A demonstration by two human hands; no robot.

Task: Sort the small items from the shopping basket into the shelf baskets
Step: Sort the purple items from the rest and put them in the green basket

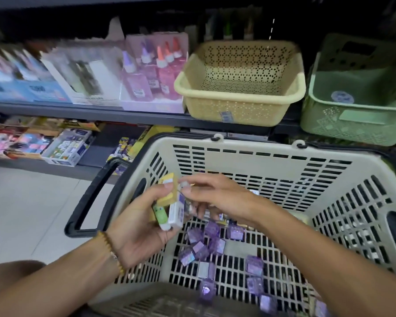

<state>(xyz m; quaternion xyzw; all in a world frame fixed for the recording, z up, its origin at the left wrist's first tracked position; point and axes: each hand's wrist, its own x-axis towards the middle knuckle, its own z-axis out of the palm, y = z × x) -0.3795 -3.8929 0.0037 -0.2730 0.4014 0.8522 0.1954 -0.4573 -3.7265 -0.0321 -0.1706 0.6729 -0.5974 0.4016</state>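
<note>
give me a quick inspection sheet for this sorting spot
surface: shopping basket serves as work area; grey shelf behind it
job's things: purple packets loose on the shopping basket floor; small packs gripped in the left hand; beige basket and green basket on the shelf, nothing seen inside either
clutter: glue bottles and boxes on the shelf, blurred
grippers: left hand holds the packs; right hand pinches a small item against them
cables: nothing seen
surroundings: lower shelf stock, pale tiled floor
</note>
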